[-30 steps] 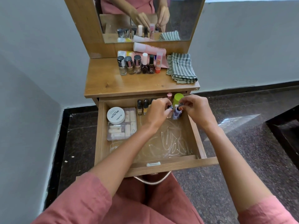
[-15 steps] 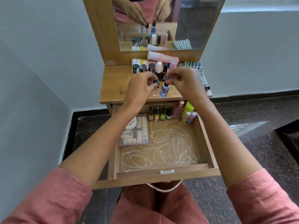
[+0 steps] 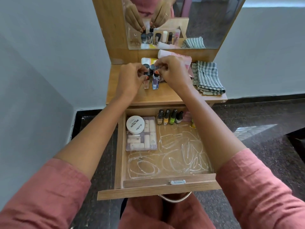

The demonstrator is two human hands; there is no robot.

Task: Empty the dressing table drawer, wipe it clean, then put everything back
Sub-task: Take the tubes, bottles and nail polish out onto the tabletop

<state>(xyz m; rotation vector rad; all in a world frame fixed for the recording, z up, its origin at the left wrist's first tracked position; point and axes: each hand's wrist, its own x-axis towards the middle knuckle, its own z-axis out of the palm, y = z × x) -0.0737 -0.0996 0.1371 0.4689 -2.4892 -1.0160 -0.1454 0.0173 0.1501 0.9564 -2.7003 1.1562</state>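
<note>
Two-handed, pinches the clear bottle [image 3: 146, 84] with left hand [image 3: 132, 78] and blue bottle [image 3: 155, 82] with right hand [image 3: 173, 73] by their caps, and on release may well topple the crowded row of bottles [image 3: 145, 66] just at twelve o'clock.

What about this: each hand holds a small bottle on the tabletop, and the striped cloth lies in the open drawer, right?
No: the head view shows the striped cloth on the tabletop, not in the drawer. The left hand does hold a pale bottle and the right hand a blue bottle there.
</note>
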